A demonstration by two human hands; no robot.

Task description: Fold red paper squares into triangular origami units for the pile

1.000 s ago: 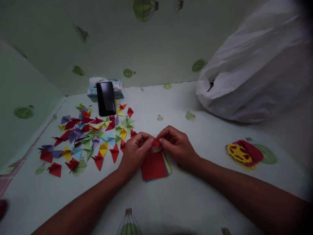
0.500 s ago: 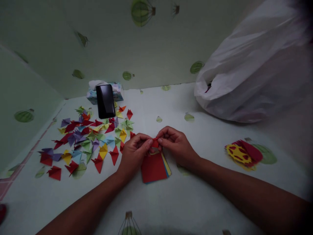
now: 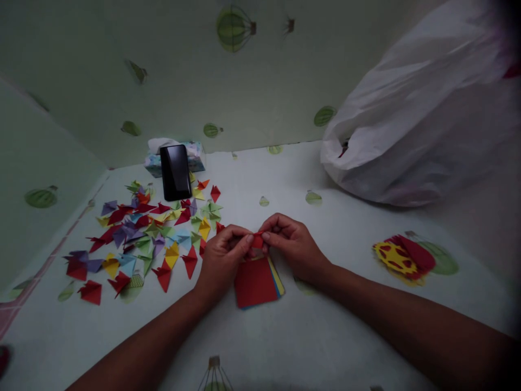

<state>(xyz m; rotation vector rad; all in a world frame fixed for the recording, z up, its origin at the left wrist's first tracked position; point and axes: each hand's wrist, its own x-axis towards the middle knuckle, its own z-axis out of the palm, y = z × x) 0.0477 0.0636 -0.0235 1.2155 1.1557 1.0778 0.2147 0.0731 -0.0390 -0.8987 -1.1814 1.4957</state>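
A small folded piece of red paper point(image 3: 258, 240) is pinched between both my hands. My left hand point(image 3: 226, 256) is closed on its left edge, thumb and fingertips together. On the other side my right hand point(image 3: 292, 244) grips the paper the same way. Just below the fingers lies a stack of square coloured paper point(image 3: 256, 283), red on top, with blue and yellow edges showing at the right. Left of my left hand spreads a loose heap of folded paper cranes point(image 3: 144, 231) in red, yellow, green, purple and blue. The exact folds in the held paper are hard to make out.
A black phone point(image 3: 176, 172) leans against a patterned tissue box point(image 3: 197, 156) behind the cranes. At the back right stands a big white plastic bag point(image 3: 391, 136). Yellow and red paper cut-outs point(image 3: 401, 258) lie to the right. Walls close the back and left.
Both hands keep hold of the red paper, with only slight finger movement. The whole view has shifted a little, so things appear slightly lower.
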